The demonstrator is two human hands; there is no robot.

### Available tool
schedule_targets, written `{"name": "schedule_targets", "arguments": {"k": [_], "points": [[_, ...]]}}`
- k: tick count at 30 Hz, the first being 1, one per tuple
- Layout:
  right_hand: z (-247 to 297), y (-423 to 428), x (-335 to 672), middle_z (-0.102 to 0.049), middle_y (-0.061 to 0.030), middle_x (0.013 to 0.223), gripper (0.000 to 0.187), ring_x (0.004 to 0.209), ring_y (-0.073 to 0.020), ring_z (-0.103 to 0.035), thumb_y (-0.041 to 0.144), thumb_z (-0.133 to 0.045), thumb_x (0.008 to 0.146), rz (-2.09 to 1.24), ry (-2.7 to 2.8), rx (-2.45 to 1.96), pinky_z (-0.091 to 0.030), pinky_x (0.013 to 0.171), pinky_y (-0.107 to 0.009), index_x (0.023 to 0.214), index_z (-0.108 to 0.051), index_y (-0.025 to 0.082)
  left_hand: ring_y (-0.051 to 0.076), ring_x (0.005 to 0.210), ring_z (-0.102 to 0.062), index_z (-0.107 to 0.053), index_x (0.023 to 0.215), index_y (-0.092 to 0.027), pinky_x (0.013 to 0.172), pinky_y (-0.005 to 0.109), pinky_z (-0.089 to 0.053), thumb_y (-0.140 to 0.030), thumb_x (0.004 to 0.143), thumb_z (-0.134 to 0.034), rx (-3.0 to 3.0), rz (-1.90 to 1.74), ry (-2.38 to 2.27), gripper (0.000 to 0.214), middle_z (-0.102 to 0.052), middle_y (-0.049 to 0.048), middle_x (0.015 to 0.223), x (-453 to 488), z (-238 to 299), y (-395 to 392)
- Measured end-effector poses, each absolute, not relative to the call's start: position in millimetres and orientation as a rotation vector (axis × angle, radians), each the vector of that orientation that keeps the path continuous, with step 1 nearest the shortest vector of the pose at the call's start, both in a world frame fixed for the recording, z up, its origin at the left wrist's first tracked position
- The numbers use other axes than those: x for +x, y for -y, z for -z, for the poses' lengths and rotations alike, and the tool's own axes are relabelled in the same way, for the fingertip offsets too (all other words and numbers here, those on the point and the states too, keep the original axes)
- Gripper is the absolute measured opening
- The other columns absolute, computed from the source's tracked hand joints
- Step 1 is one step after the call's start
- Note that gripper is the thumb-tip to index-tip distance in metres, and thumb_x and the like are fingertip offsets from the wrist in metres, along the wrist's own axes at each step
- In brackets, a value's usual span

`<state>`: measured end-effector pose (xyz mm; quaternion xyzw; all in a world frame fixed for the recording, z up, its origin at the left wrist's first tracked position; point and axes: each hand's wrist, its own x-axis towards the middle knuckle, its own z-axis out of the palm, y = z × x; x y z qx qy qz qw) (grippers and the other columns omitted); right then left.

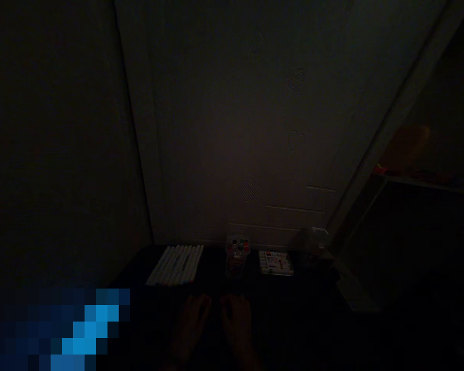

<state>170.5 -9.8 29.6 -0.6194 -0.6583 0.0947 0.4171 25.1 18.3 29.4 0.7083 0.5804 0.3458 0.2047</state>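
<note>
The scene is very dark. My left hand (193, 317) and my right hand (237, 315) lie side by side, palms down, on a dark table (317, 309), with nothing visibly in them. Their fingers seem stretched forward, though the dimness blurs them. Beyond the fingertips lies a row of several white markers (177, 265). A small clear container with coloured pieces (237, 253) stands in the middle. To its right lies a flat colourful card or box (276, 262).
A pale wall rises behind the table. At the right stands a dark shelf unit (410, 226) with an orange object (406, 147) on top. A blurred blue patch (88, 330) covers the lower left corner.
</note>
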Motion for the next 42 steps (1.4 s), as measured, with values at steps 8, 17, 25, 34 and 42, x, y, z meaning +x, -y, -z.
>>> {"name": "schedule_targets", "arguments": {"k": [8, 17, 25, 34, 42], "points": [[-30.2, 10.2, 170.1, -0.061, -0.0002, 0.082, 0.021, 0.081, -0.0169, -0.054, 0.012, -0.044, 0.075, -0.184, 1.727, -1.580, -0.034, 0.075, -0.029, 0.082, -0.058, 0.025, 0.017, 0.082, -0.056, -0.063, 0.084, -0.022, 0.078, 0.029, -0.042, -0.042, 0.079, -0.039, 2.003, -0.870, -1.620, 0.031, -0.065, 0.0023, 0.084, 24.3, -21.1, -25.1], [-32.3, 12.1, 170.3, -0.060, 0.0012, 0.082, 0.022, 0.081, -0.0160, -0.053, 0.011, -0.044, 0.076, -0.205, 1.729, -1.574, -0.033, 0.077, -0.030, 0.084, -0.057, 0.026, 0.017, 0.076, -0.054, -0.061, 0.077, -0.021, 0.074, 0.028, -0.041, -0.038, 0.078, -0.041, 2.091, -0.775, -1.631, 0.027, -0.063, 0.0029, 0.077, 25.6, -26.7, -22.1], [-30.4, 10.5, 169.9, -0.061, 0.0013, 0.083, 0.024, 0.082, -0.0170, -0.052, 0.010, -0.044, 0.075, -0.212, 1.731, -1.555, -0.033, 0.076, -0.030, 0.085, -0.058, 0.027, 0.016, 0.075, -0.054, -0.061, 0.078, -0.021, 0.074, 0.028, -0.040, -0.033, 0.078, -0.041, 2.132, -0.760, -1.613, 0.024, -0.062, 0.0028, 0.077, 25.7, -28.9, -21.7], [-30.0, 11.8, 170.8, -0.061, 0.0004, 0.085, 0.022, 0.084, -0.0169, -0.052, 0.011, -0.044, 0.077, -0.198, 1.737, -1.551, -0.032, 0.079, -0.030, 0.085, -0.057, 0.026, 0.016, 0.078, -0.053, -0.060, 0.080, -0.021, 0.074, 0.028, -0.039, -0.034, 0.080, -0.037, 2.153, -0.786, -1.592, 0.027, -0.061, 0.0031, 0.080, 24.5, -22.2, -22.8], [-35.4, 12.9, 171.4, -0.061, 0.0010, 0.084, 0.023, 0.083, -0.0166, -0.052, 0.010, -0.044, 0.076, -0.228, 1.736, -1.558, -0.032, 0.077, -0.029, 0.086, -0.058, 0.026, 0.015, 0.070, -0.051, -0.058, 0.074, -0.019, 0.067, 0.027, -0.038, -0.031, 0.077, -0.041, 2.173, -0.727, -1.635, 0.021, -0.058, 0.0020, 0.072, 25.6, -28.6, -22.1]]}}
